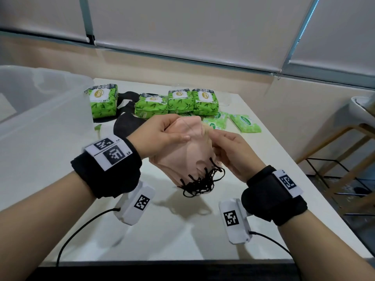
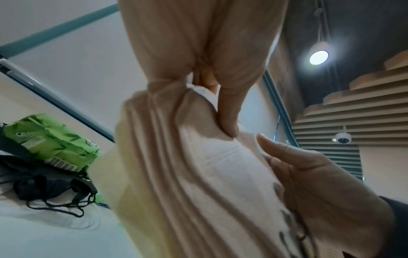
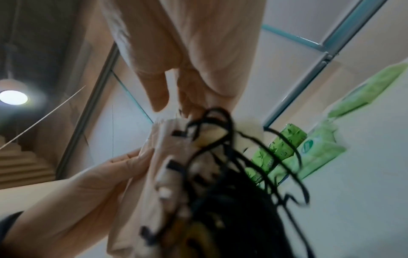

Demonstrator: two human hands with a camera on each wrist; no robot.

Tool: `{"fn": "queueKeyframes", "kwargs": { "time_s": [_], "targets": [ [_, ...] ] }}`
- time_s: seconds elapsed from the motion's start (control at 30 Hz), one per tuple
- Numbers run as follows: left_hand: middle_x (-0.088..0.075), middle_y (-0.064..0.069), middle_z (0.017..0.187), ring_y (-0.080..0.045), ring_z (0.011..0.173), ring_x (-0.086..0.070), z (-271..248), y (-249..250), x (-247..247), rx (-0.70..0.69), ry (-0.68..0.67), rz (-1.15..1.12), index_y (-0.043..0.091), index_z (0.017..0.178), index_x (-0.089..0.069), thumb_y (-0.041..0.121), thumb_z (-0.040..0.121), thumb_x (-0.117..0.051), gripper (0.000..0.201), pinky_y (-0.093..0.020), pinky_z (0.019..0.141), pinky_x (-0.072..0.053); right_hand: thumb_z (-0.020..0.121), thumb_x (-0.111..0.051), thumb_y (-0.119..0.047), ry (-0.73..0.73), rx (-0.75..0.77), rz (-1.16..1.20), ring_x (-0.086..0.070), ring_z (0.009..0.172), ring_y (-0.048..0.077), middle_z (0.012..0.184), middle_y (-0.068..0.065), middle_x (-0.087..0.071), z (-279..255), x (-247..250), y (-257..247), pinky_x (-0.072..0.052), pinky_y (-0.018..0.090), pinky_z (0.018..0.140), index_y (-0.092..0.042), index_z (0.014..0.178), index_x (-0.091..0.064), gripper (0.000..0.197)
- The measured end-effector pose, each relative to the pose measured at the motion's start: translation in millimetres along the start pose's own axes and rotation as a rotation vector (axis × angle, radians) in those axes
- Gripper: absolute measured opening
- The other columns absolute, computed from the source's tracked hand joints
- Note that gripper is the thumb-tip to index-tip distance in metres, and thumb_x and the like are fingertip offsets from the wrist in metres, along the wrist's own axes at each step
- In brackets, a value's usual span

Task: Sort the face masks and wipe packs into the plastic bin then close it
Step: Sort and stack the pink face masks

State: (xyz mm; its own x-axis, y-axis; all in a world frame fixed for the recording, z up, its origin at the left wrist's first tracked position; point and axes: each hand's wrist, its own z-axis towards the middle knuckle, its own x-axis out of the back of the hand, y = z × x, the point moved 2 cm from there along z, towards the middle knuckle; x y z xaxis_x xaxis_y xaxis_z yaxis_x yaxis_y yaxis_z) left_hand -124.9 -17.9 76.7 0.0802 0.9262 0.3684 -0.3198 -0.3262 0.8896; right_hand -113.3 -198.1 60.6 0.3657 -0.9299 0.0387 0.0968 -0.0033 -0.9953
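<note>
A stack of peach-pink fabric face masks (image 1: 187,151) with tangled black ear loops (image 1: 205,182) is held above the white tabletop (image 1: 182,230), between both hands. The left hand (image 1: 162,134) is closed on the stack's far upper edge, thumb laid across the top and fingers curled beneath. The right hand (image 1: 231,153) is set against the stack's right side, fingers bent round its edge; how firmly it is gripped cannot be told. The ear loops hang from the near lower end of the stack. A translucent plastic storage bin (image 1: 40,110), uncovered, is placed at the left of the table. Four large green leaf-printed wipe packs (image 1: 174,103) are ranged along the far edge, with small pale green wipe sachets (image 1: 246,122) to their right. Black face masks (image 1: 126,122) are laid between the large packs and the left hand. Black wrist straps (image 1: 107,169) bearing square printed markers are worn on both wrists.
</note>
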Motion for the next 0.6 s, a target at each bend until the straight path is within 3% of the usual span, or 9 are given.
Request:
{"fn": "queueKeyframes", "kwargs": {
  "time_s": [0.07,0.13,0.23,0.33,0.47,0.53,0.6],
  "targets": [
    [-0.067,0.003,0.087,0.0,0.075,-0.06,-0.2,-2.8,-3.5,-0.008,-0.021,-0.035,0.018,0.102,-0.064,0.014,0.08,-0.072,0.024,-0.016,0.066,-0.05,0.096,-0.048,-0.013,0.003,0.017,-0.048,-0.049,0.065,0.018,0.078,0.012,-0.058,0.5,-0.7,1.8,-0.038,0.023,0.054,0.004,0.098,-0.064,0.023],
    [-0.068,-0.001,0.095,-0.006,0.083,-0.06,0.1,-6.7,-7.8,-0.018,-0.039,-0.031,0.02,0.106,-0.064,0.019,0.078,-0.072,0.029,-0.025,0.075,-0.05,0.096,-0.049,-0.01,0.036,0.018,-0.036,-0.054,0.078,0.025,0.091,0.019,-0.062,2.0,-0.3,4.1,-0.044,0.028,0.062,0.01,0.104,-0.062,0.026],
    [-0.06,0.009,0.103,0.0,0.095,-0.056,-0.6,-10.9,-12.2,-0.088,-0.046,0.03,0.04,0.103,-0.056,0.026,0.078,-0.068,0.031,-0.018,0.087,-0.045,0.092,-0.054,-0.015,0.059,0.006,0.001,-0.058,0.074,0.022,0.082,0.014,-0.066,2.3,-1.2,3.9,-0.046,0.027,0.063,-0.001,0.095,-0.067,0.02],
    [-0.053,0.012,0.115,0.011,0.108,-0.046,-2.1,-10.3,-13.5,-0.163,-0.081,0.136,0.044,0.111,-0.05,0.035,0.078,-0.06,0.036,-0.008,0.097,-0.034,0.083,-0.057,-0.023,0.029,-0.003,0.059,-0.06,0.065,0.015,0.075,0.007,-0.067,2.0,-2.1,4.5,-0.048,0.022,0.057,-0.005,0.092,-0.068,0.023],
    [-0.054,0.017,0.116,0.017,0.099,-0.051,-0.4,-12.6,-14.5,-0.079,-0.125,0.057,0.043,0.118,-0.044,0.032,0.086,-0.064,0.04,-0.006,0.088,-0.041,0.094,-0.049,-0.013,0.015,-0.016,0.127,-0.064,0.062,0.012,0.072,0.004,-0.07,3.8,-2.9,4.9,-0.052,0.021,0.056,-0.005,0.092,-0.066,0.019],
    [-0.062,0.007,0.11,0.005,0.092,-0.059,0.7,-13.6,-15.4,-0.042,-0.145,0.033,0.032,0.12,-0.049,0.031,0.085,-0.064,0.037,-0.014,0.082,-0.049,0.097,-0.046,-0.018,0.029,-0.034,0.146,-0.065,0.063,0.014,0.073,0.006,-0.07,3.8,-4.5,3.7,-0.053,0.024,0.059,-0.006,0.089,-0.066,0.024],
    [-0.067,-0.003,0.098,-0.007,0.084,-0.062,1.3,-11.7,-13.9,-0.051,-0.109,0.046,0.02,0.109,-0.059,0.037,0.08,-0.068,0.034,-0.028,0.075,-0.053,0.098,-0.041,-0.033,-0.029,-0.064,0.17,-0.068,0.077,0.02,0.086,0.01,-0.071,3.1,-6.2,1.9,-0.055,0.031,0.072,-0.007,0.097,-0.066,0.037]
  ]
}}
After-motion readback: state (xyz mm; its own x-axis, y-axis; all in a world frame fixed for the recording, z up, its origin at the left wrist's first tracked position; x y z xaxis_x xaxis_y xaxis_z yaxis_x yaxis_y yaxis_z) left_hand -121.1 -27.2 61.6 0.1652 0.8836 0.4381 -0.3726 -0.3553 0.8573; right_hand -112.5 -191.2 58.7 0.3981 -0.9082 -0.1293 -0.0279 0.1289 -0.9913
